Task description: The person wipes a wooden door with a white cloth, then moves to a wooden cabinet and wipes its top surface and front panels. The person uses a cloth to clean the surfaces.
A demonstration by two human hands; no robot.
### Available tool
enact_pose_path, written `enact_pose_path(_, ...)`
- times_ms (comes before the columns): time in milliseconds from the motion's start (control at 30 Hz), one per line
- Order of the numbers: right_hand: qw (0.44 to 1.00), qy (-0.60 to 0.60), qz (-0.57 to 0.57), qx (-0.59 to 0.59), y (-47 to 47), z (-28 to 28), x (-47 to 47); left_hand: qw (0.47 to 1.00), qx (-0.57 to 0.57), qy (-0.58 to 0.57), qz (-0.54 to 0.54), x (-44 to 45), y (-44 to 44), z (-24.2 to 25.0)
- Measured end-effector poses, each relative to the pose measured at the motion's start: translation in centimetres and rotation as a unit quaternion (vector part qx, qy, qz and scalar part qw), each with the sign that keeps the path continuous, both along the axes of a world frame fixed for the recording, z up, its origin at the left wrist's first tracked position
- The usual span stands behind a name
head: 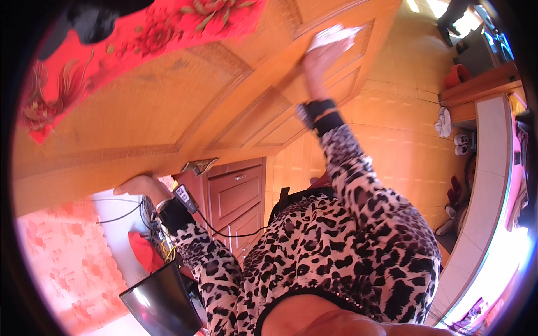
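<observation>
A panelled wooden door [138, 105] fills the upper left, with a red floral paper decoration [155, 38] on its face. My right hand [321, 59] presses a white cloth [334, 35] against the door's surface at the upper middle. My left hand [143, 187] rests at the door's edge, its fingers partly hidden, near the metal door handle [201, 166]. A small device [185, 197] with a black cable is by my left wrist.
Below left are a dark flat screen [162, 300], tangled cables and a red cloth [143, 252]. A reddish wooden cabinet [235, 189] stands behind the door. Shoes [461, 145] and a white rag [442, 122] lie at right; a person's legs [452, 21] show at upper right.
</observation>
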State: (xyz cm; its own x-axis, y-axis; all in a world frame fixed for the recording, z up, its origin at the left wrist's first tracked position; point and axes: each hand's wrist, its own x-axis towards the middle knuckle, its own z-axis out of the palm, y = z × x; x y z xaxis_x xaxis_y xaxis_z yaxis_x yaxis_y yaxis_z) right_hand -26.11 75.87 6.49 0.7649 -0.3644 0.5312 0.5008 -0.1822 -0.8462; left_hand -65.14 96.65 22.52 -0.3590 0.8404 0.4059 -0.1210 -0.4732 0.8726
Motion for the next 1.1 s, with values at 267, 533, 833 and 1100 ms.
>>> enact_pose_path(267,0.997,0.008,0.069,0.039,15.2,-0.5,-16.5,0.993,-0.072,0.006,0.090,-11.3,12.8,-3.5)
enact_pose_path(533,0.977,0.192,0.092,0.029,19.0,-6.1,-32.1,0.989,-0.084,0.066,0.100,-10.2,11.1,-3.9)
enact_pose_path(833,0.997,0.066,-0.046,0.017,16.8,-4.5,-18.5,0.997,-0.041,0.030,0.058,-10.4,12.5,-0.9)
enact_pose_path(1100,0.983,0.038,0.059,0.167,25.0,0.5,-36.5,0.999,-0.010,-0.003,-0.035,-21.5,20.7,2.0)
